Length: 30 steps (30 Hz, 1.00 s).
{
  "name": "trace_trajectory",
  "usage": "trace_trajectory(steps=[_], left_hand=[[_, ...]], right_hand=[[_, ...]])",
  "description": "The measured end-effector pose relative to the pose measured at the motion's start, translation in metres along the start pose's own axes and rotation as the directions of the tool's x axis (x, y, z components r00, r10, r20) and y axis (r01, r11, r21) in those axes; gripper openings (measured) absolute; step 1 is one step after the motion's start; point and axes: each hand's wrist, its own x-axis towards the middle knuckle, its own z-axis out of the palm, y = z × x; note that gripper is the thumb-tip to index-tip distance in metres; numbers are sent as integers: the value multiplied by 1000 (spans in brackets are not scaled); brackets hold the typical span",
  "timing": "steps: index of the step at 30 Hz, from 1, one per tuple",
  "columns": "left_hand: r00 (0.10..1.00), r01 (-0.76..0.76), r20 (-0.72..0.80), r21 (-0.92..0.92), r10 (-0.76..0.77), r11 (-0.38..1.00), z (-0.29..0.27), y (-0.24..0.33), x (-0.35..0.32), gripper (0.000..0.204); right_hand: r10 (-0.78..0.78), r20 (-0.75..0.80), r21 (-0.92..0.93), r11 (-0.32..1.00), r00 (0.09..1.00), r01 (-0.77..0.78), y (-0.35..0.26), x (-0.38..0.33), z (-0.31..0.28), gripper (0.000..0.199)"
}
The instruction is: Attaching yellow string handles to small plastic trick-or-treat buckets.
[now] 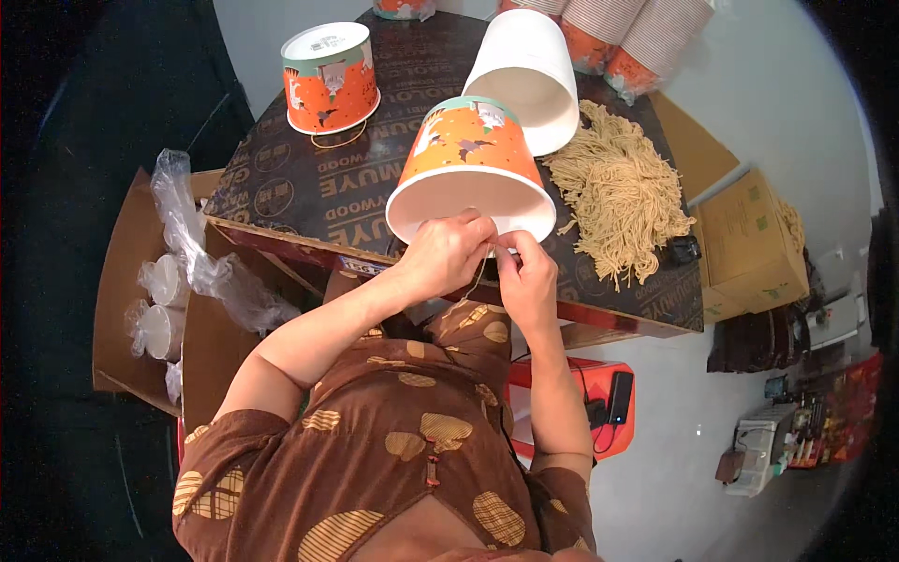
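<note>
An orange paper bucket (473, 140) with printed figures lies tipped on the table, its white open mouth toward me. At the near rim, my left hand (448, 251) and my right hand (529, 281) meet with fingertips pinched. Between them runs a thin tan cord (480, 273), its tail hanging below my left fingers. Whether the cord passes through the rim is hidden by my fingers. Behind this bucket lies a plain white bucket (538, 84), also on its side. A heap of tan cords (623, 192) rests just to the right.
Upside down at the far left stands another orange bucket (331, 80) with a cord loop at its rim. Stacked buckets (646, 51) fill the back right. Left of the table is an open carton (117, 309) holding plastic-wrapped items; a red stool (613, 412) stands below right.
</note>
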Motion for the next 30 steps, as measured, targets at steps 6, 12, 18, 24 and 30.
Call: trace_trajectory(steps=[6,12,18,24,30], left_hand=[[993,108,60,-61,-105,992,-8,5,3,2],[992,129,-9,-12,-129,992,3,2,2,2],[994,88,-74,96,-81,992,8,2,-1,5],[984,172,31,69,-175,983,12,-3,0,6],[994,82,80,-77,-76,994,-2,-8,9,5]], right_hand=[[-128,3,11,992,992,128,4,-6,-2,8],[-233,53,36,972,971,232,4,-11,-11,14],[-267,74,-123,954,961,275,-2,-21,-9,13],[-256,-8,-498,839,967,218,-26,-38,1,16],[-370,8,-573,760,929,307,-27,-31,-8,15]])
